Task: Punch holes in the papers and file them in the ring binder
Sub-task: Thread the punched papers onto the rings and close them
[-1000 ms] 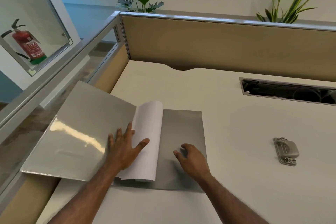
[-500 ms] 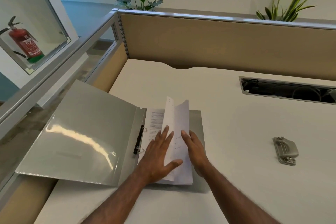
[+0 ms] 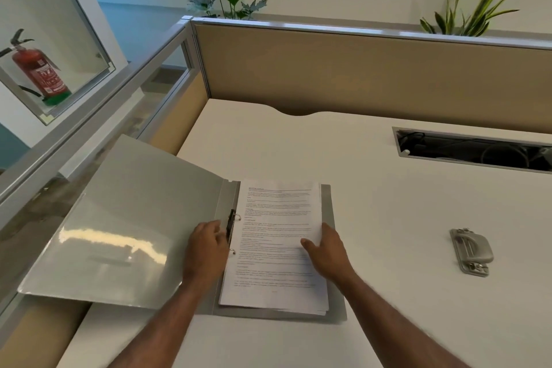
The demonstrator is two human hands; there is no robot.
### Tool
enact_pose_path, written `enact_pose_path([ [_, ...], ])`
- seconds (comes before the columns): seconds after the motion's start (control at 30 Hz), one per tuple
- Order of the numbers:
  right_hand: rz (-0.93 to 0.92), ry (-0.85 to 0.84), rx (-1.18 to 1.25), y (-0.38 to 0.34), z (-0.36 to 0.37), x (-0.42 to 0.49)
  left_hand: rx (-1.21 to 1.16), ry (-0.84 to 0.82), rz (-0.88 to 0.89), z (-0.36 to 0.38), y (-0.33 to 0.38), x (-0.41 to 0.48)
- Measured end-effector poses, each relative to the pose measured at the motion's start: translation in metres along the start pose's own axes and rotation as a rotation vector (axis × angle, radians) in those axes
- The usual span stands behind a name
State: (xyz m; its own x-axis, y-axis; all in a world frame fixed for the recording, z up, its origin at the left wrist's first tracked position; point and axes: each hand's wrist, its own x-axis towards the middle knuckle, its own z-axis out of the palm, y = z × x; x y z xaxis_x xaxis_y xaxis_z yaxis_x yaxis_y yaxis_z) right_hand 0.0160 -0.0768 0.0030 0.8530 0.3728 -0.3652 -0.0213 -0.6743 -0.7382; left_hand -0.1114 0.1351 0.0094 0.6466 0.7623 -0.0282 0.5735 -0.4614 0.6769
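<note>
A grey ring binder (image 3: 119,218) lies open at the desk's left edge, its glossy cover spread left past the desk. A stack of printed papers (image 3: 274,218) lies flat on its right half, beside the black ring mechanism (image 3: 230,224) with two metal rings. My left hand (image 3: 207,248) is at the mechanism with its fingers curled onto it. My right hand (image 3: 328,251) holds the stack's right edge, thumb on the top sheet. A grey hole punch (image 3: 470,251) sits apart on the desk to the right.
The white desk (image 3: 388,203) has a cable slot (image 3: 472,151) at the back right. A beige partition (image 3: 358,75) closes the back and a glass panel (image 3: 89,116) the left side. Plants stand behind the partition.
The sheets that stood curled and upright have been laid flat onto the right half. My left hand moved from the papers to the ring mechanism; my right hand shifted to the stack's right edge.
</note>
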Motion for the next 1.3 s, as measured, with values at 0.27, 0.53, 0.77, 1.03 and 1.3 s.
enact_pose_path([
  [0.27,0.006,0.024,-0.182,0.005,-0.001,-0.002,-0.042,-0.113,-0.119,0.000,-0.008,0.011],
  [0.53,-0.079,0.043,-0.126,0.010,-0.003,-0.001,-0.091,-0.122,-0.156,0.001,-0.003,0.009],
  [0.77,-0.083,0.038,-0.141,0.015,-0.004,0.001,-0.066,-0.117,-0.120,0.006,0.001,0.007],
  [1.03,-0.050,0.034,-0.181,0.023,0.001,-0.005,-0.143,-0.150,-0.164,0.010,-0.004,0.009],
  [1.3,-0.045,0.027,-0.108,0.027,-0.003,-0.002,-0.394,-0.201,-0.377,0.012,-0.006,0.011],
])
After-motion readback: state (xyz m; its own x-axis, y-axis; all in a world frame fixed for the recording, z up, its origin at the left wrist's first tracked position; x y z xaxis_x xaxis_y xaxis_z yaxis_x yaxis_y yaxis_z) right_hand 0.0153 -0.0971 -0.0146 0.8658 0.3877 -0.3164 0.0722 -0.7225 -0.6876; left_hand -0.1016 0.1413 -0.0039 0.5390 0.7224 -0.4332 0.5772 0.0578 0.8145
